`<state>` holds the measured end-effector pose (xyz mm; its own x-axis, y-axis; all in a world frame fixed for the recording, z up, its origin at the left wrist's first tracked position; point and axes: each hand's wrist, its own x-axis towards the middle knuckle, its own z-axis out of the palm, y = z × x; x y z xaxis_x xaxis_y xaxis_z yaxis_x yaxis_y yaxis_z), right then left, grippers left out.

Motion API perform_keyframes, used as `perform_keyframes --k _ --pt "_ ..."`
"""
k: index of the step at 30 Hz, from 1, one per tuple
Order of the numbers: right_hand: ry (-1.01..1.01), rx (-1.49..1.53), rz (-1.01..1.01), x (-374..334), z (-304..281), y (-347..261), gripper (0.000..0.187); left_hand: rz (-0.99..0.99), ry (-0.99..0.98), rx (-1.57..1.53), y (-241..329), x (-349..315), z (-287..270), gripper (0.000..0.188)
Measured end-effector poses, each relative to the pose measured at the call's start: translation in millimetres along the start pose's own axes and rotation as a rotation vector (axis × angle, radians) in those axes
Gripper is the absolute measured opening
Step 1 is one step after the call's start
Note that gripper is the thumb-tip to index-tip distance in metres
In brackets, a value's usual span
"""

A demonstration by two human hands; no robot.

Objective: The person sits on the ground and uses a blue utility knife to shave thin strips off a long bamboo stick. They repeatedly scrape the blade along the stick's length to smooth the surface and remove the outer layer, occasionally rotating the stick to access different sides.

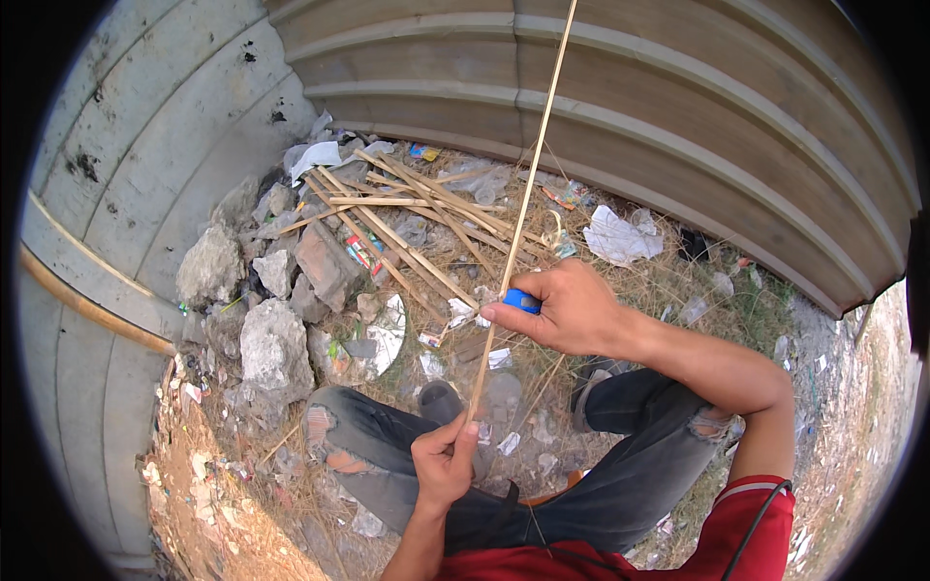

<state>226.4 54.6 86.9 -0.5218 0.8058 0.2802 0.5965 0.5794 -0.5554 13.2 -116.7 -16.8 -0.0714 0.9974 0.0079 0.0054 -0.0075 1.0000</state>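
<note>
A long, thin bamboo strip (534,169) runs from between my knees up past the top edge of the view. My left hand (446,463) pinches its lower end between thumb and fingers. Higher up, my right hand (562,308) is closed around a small blue-handled tool (522,301). The tool's tip meets the strip, and my right thumb presses beside it. Most of the tool is hidden in my fingers, so its working edge is not clear. Past my hands lies a loose pile of similar bamboo strips (407,208) on the ground.
Grey rocks (274,344) are heaped on the left, below a pale panelled wall (155,126). A brown corrugated metal sheet (678,87) closes off the far side. Paper scraps (620,237) and dry grass cover the ground. My bent knees in torn jeans (387,426) flank my hands.
</note>
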Motion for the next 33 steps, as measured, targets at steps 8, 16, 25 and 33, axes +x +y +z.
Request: perform_keyframes --k 8,16,25,33 --pt "-0.035 0.016 0.013 -1.0 -9.0 -20.9 0.055 -0.048 0.081 -0.109 21.6 20.6 -0.7 0.029" --pt "-0.225 -0.24 0.184 -11.0 -40.5 27.9 0.051 -0.036 0.096 -0.1 13.4 21.0 5.4 0.03" --pt "-0.123 -0.016 0.196 -2.7 -43.2 -2.8 0.043 -0.03 0.072 -0.135 18.3 30.4 19.8 0.034" --pt "-0.332 -0.062 -0.026 -15.4 1.1 -25.1 0.044 -0.067 0.092 -0.15 25.2 33.7 26.7 0.032"
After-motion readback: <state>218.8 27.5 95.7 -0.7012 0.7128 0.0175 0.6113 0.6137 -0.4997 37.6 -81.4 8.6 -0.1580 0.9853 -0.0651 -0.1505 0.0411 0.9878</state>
